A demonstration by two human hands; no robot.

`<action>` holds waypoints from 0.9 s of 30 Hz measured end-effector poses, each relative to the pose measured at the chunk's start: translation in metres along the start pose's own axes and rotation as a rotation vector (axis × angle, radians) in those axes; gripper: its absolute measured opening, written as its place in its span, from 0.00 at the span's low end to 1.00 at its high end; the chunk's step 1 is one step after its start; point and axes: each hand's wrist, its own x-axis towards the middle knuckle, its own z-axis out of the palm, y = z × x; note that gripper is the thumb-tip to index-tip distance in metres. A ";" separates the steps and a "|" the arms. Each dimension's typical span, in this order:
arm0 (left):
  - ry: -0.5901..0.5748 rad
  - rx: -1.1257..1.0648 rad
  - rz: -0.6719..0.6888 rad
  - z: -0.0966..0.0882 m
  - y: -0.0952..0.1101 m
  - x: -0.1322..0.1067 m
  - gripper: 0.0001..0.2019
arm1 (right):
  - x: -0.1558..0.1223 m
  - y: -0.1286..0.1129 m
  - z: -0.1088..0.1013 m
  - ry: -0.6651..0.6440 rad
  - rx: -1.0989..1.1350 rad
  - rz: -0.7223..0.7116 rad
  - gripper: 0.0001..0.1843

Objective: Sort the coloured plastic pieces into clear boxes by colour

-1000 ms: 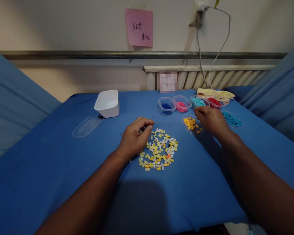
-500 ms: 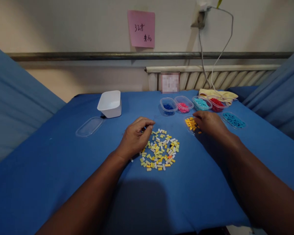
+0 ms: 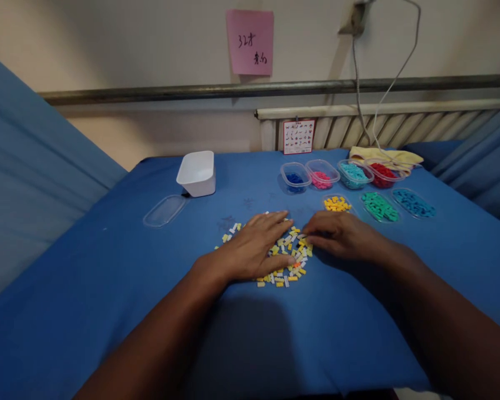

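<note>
A loose pile of small toy bricks (image 3: 292, 278), mostly pale yellow and white with an orange one among them, lies on the blue cloth. My left hand (image 3: 254, 247) rests flat over the pile's left part, fingers stretched out and apart, hiding many pieces. At the pile's right edge is my right hand (image 3: 345, 233), its fingertips pinched together by the bricks. Whatever sits between those fingertips is too small and hidden to tell. Just beyond the right hand, deep-yellow bricks (image 3: 336, 204) lie in a shallow clear tray.
Clear tubs hold dark blue (image 3: 295, 180), pink (image 3: 321, 179), light blue (image 3: 353, 172) and red bricks (image 3: 382, 175). Green (image 3: 379, 206) and teal bricks (image 3: 414, 203) lie nearer. A white bin (image 3: 198, 180) and clear lid (image 3: 165, 211) stand left; a yellow cloth (image 3: 383, 157) lies behind.
My right hand has moved from the deep-yellow bricks back to the pile's right edge. My left hand has shifted right and spread flat over the pile. Green bricks now show.
</note>
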 end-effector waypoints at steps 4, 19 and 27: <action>-0.118 0.094 -0.021 0.017 0.019 0.006 0.48 | 0.003 -0.005 0.010 -0.074 0.053 -0.088 0.09; 0.037 0.342 -0.491 0.000 -0.024 0.017 0.34 | 0.032 0.012 0.050 0.278 0.176 0.141 0.09; -0.101 0.211 -0.165 0.013 0.007 0.013 0.37 | 0.011 0.010 0.030 0.263 0.171 0.142 0.10</action>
